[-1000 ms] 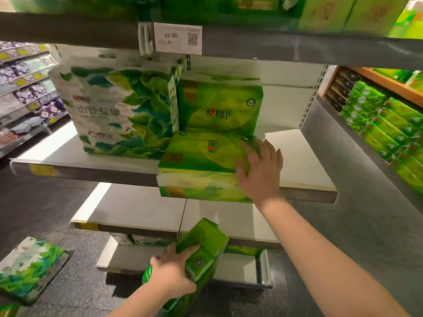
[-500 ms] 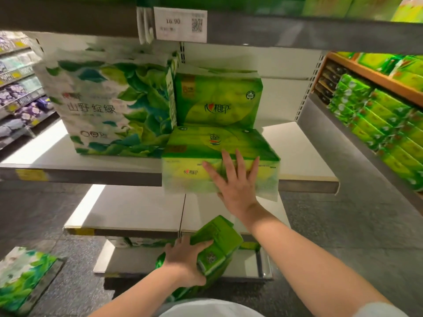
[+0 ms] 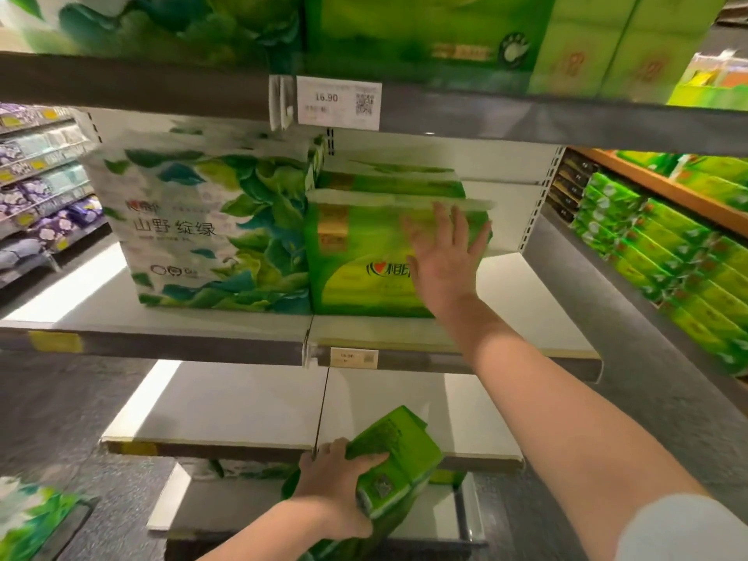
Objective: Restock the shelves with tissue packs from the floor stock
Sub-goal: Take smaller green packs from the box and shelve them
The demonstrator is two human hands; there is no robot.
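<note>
One green pack (image 3: 364,261) now stands upright on the shelf (image 3: 226,317), its printed face to the aisle; half a second ago it lay flat with its front hanging over the shelf lip. It sits just beside the big leaf-print pack (image 3: 210,228) on its left, with another green pack (image 3: 388,180) behind it. The right hand (image 3: 445,257) lies flat against the pack's face, fingers straight and spread, gripping nothing; earlier it pressed the low front edge, now it is higher on the pack. Down by the lower shelves, the left hand (image 3: 336,491) has fingers and thumb curled round a second green pack (image 3: 396,459), held tilted, much as before. A price tag (image 3: 338,101) reading 16.90 hangs on the shelf edge above. On the floor at the left lies a leaf-print pack (image 3: 28,516).
</note>
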